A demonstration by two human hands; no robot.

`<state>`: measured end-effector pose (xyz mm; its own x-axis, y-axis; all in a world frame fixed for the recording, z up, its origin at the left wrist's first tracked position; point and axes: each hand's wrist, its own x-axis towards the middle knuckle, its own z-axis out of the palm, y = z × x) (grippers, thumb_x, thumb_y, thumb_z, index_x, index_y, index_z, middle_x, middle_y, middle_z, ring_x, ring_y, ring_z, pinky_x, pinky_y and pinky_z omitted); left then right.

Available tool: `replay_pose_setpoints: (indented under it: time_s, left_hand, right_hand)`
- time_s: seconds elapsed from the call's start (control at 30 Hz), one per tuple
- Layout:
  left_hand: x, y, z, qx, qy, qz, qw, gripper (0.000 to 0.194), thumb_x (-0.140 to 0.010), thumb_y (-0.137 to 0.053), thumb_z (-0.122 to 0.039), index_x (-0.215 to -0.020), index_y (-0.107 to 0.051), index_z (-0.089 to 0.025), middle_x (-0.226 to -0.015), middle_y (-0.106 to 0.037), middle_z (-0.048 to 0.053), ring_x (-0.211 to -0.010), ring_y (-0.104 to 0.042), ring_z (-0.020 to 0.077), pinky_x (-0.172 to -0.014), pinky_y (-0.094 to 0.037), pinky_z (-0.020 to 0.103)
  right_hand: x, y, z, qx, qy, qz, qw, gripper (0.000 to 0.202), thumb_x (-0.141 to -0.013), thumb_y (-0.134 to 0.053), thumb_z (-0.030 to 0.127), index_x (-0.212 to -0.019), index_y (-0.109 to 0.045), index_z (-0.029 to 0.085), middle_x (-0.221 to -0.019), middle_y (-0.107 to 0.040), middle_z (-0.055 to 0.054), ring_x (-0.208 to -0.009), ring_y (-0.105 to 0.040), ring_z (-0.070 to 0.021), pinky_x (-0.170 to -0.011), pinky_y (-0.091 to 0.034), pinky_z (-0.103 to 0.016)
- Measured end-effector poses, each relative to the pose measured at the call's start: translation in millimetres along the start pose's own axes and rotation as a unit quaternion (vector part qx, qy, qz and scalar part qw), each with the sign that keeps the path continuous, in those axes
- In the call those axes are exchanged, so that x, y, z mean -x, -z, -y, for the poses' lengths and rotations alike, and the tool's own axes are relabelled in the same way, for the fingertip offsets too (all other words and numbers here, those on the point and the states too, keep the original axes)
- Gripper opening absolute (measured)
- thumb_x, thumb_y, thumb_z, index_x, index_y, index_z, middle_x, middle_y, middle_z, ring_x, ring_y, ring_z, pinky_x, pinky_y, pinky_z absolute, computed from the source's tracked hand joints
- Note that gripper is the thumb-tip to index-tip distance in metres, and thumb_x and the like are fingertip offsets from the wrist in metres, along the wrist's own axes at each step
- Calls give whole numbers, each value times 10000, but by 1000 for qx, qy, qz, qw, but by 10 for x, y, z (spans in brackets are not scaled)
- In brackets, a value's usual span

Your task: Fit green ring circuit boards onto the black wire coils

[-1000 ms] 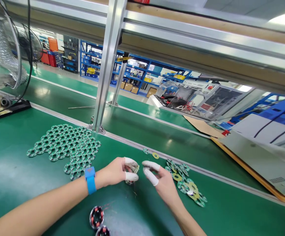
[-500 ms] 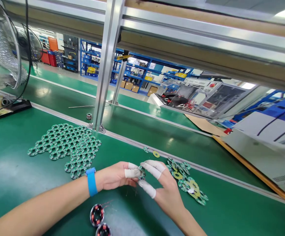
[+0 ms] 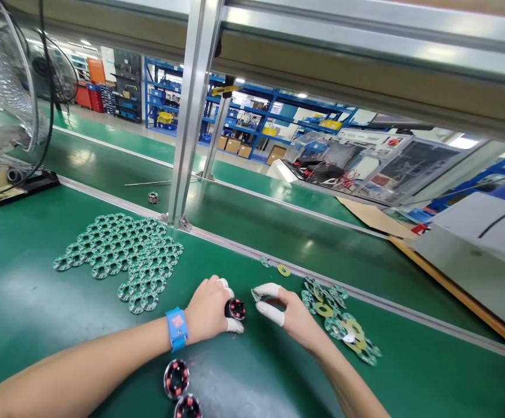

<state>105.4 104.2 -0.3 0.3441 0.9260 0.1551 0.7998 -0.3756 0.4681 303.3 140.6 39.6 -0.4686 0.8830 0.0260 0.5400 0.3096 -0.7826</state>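
Note:
My left hand (image 3: 211, 307), with white finger cots and a blue wrist strap, is closed around a motor stator (image 3: 237, 309). The stator's red-wound coils and dark open centre face right. Just to the right, my right hand (image 3: 281, 305), also in finger cots, pinches a thin piece seen nearly edge-on; it looks like a ring-shaped circuit board (image 3: 256, 295). The two hands are apart. Below my left wrist two more wound stators (image 3: 176, 379) sit on the green bench, the lower one cut by the frame edge.
Many green circuit rings (image 3: 122, 247) lie in a flat cluster on the left. A loose pile of green rings (image 3: 335, 328) and yellow rings (image 3: 324, 309) is at right. An aluminium post (image 3: 194, 110) rises behind the hands; a small stator (image 3: 152, 197) stands beyond the rail.
My hands have moved apart. The stator in my left hand has turned, so its coils show, while my right fingers have closed into a pinch and drawn away with the thin piece.

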Motion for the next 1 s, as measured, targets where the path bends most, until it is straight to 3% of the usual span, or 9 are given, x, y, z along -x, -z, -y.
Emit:
replay_pose_setpoints:
  time_s: [0.17, 0.37, 0.5, 0.8, 1.0]
  left_hand:
    - [-38, 1, 51, 6, -6, 5, 1000, 483, -568, -750, -596, -811, -658, -190, -845, -588, 29, -855, -507, 214, -680, -360, 300]
    - [-28, -7, 46, 0, -14, -1, 1000, 445, -650, -681, -614, -735, -635, -179, -825, -592, 29, -827, -502, 199, -662, -344, 292]
    - [-23, -22, 53, -6, -17, -10, 1000, 443, -660, -667, -620, -731, -628, -184, -816, -588, 27, -811, -497, 198, -652, -338, 299]
    - [-22, -38, 49, -8, -20, -11, 1000, 449, -669, -650, -630, -733, -619, -187, -819, -584, 28, -817, -491, 201, -650, -342, 305]
    - [-20, -9, 35, -7, -15, -1, 1000, 421, -693, -650, -598, -764, -633, -183, -835, -588, 37, -835, -495, 207, -666, -353, 308]
  right_hand:
    - [20, -102, 59, -11, 48, 31, 998, 220, -734, -601, 355, -858, -641, 178, -884, -656, -73, -824, -605, -251, -766, -501, -388]
    - [85, -294, 83, 121, 130, 7, 984, 257, -764, -579, 266, -1008, -635, 206, -1005, -634, -79, -929, -574, -254, -819, -484, -394]
    - [142, -302, 73, 194, 146, -7, 970, 249, -805, -540, 243, -1036, -624, 211, -1013, -631, -81, -909, -572, -256, -782, -496, -397]
    - [149, -285, 44, 224, 167, -16, 960, 267, -830, -528, 232, -1086, -601, 207, -1037, -623, -82, -914, -572, -245, -768, -505, -371]
    - [162, -294, 101, 285, 147, -8, 947, 238, -852, -501, 243, -1040, -642, 205, -959, -644, -99, -855, -579, -273, -712, -496, -391]
